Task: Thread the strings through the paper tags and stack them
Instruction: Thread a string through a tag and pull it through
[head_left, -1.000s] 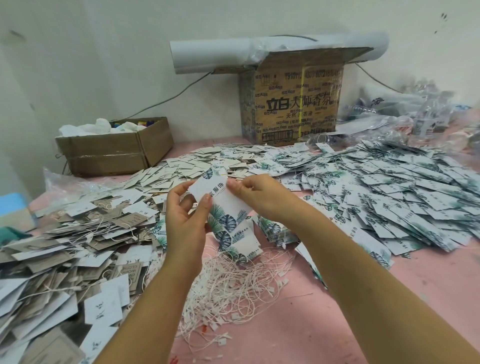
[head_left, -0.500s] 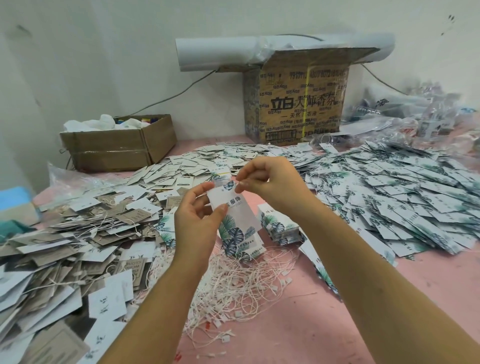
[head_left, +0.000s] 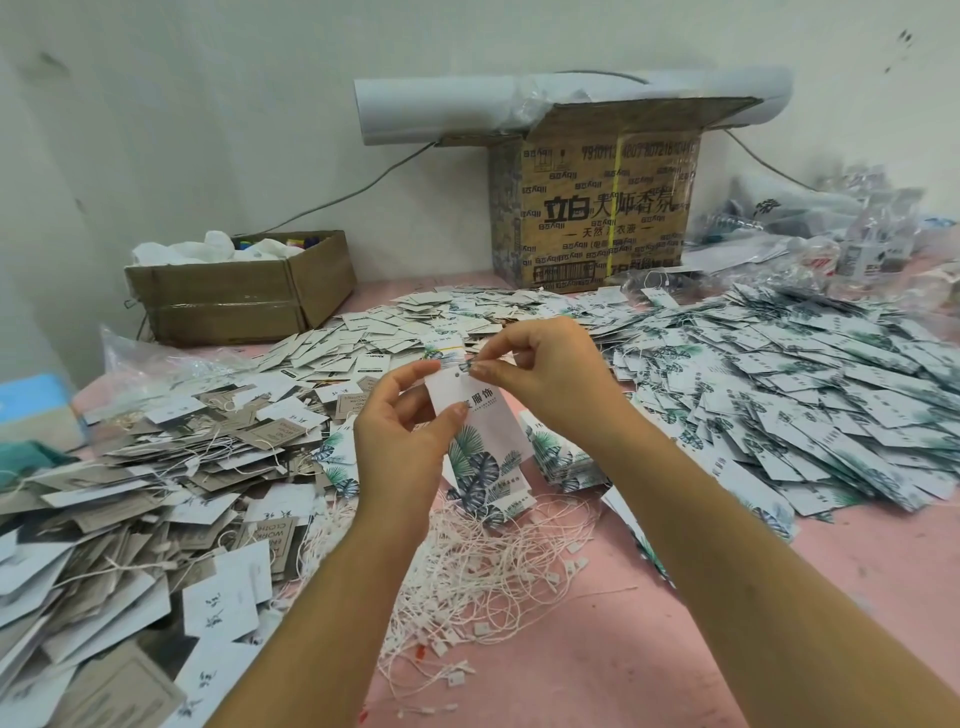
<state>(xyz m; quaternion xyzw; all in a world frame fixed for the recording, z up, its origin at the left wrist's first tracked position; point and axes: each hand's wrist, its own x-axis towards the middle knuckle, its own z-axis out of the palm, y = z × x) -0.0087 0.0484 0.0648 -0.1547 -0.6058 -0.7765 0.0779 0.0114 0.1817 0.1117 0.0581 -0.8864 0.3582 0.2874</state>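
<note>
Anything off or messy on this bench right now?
Nothing damaged. The strings lie in a loose tangle on the table, and the leaf-print tags are a sprawling heap, not stacks. The paper roll overhangs the carton on both sides. The left hand and right hand pinch a tag.

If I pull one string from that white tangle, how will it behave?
Probably limp and very light: the white strings lie in loose curls. Likely to snag, since loops and plastic tabs interlace, dragging neighbours along.

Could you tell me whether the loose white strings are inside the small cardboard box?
No, the loose strings lie heaped on the pink table, well apart from the small cardboard box.
</note>
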